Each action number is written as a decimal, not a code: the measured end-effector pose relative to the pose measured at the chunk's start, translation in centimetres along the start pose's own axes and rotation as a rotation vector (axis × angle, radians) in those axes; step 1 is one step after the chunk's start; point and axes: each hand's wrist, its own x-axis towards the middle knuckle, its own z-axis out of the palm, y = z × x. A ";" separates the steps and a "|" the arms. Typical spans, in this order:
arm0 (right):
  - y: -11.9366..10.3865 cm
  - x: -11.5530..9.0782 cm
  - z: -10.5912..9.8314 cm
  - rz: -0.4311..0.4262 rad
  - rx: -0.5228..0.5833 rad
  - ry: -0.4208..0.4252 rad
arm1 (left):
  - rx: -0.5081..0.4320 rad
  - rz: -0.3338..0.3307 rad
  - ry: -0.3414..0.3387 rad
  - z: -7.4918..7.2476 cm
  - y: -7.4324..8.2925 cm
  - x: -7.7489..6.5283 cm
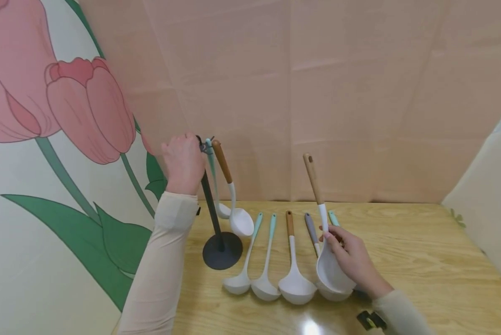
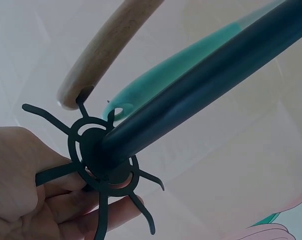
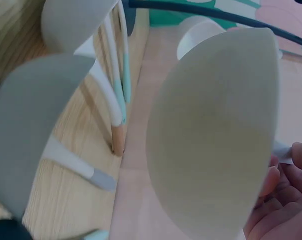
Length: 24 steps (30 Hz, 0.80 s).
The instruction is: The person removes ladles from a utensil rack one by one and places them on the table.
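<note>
At the top of a dark utensil stand (image 1: 210, 204), my left hand (image 1: 184, 163) grips the hook ring (image 2: 76, 150), with fingers behind it in the left wrist view. A brown-handled ladle (image 1: 242, 222) and a teal-handled one (image 1: 211, 160) hang from its hooks. My right hand (image 1: 355, 256) pinches the white neck of a ladle with a light wooden handle (image 1: 313, 179). That handle points up, and the white bowl (image 3: 216, 130) hangs over the ladles on the table. In the head view, my hand partly covers the bowl.
On the wooden table (image 1: 422, 251) lie two teal-handled ladles (image 1: 264, 289), a brown-handled one (image 1: 296, 288) and a grey-handled one (image 1: 310, 228). Another teal handle (image 1: 333, 217) shows behind my right hand. A pinkish cloth backdrop (image 1: 359, 116) rises behind the table.
</note>
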 end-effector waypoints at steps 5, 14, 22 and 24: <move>0.5 -0.2 -1.3 -0.004 -0.033 0.009 | 0.008 -0.001 -0.014 0.0 0.0 0.0; 2.2 -0.6 -3.2 0.025 -0.075 0.023 | 0.012 -0.007 -0.036 0.0 -0.1 0.0; 3.6 -0.5 -5.0 0.025 -0.145 0.003 | 0.009 -0.008 -0.014 0.0 -0.2 0.0; 3.8 -0.5 -5.4 0.031 -0.168 -0.008 | 0.012 -0.007 -0.012 0.0 -0.2 0.0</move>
